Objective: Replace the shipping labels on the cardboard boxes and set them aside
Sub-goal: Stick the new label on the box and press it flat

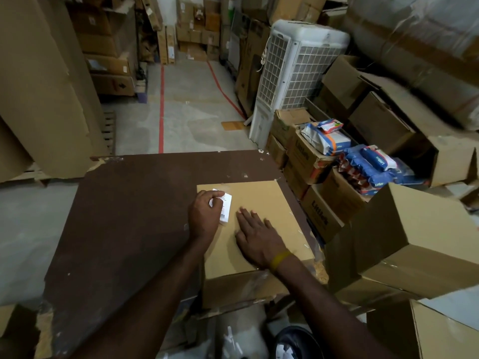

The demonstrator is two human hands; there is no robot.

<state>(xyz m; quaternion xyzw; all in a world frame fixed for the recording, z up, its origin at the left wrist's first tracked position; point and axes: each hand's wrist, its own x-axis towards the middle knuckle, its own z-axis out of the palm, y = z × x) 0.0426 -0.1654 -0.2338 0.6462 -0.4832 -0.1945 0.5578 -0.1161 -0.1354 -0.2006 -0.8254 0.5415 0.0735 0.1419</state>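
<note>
A plain cardboard box point(261, 200) lies on the right part of a dark brown table point(124, 216). A white shipping label point(226, 207) sits near the box's far left corner. My left hand point(206, 212) has its fingers curled over the label's left side and pinches its upper edge. My right hand point(255, 235), with a yellow band at the wrist, rests flat with straight fingers on the middle of the box top, just right of the label.
Open and stacked cardboard boxes point(414, 244) crowd the right side, some holding blue packets point(373, 164). A white air cooler point(293, 71) stands behind them. Tall cardboard sheets point(44, 86) lean at the left. A floor aisle with red lines point(181, 104) runs ahead.
</note>
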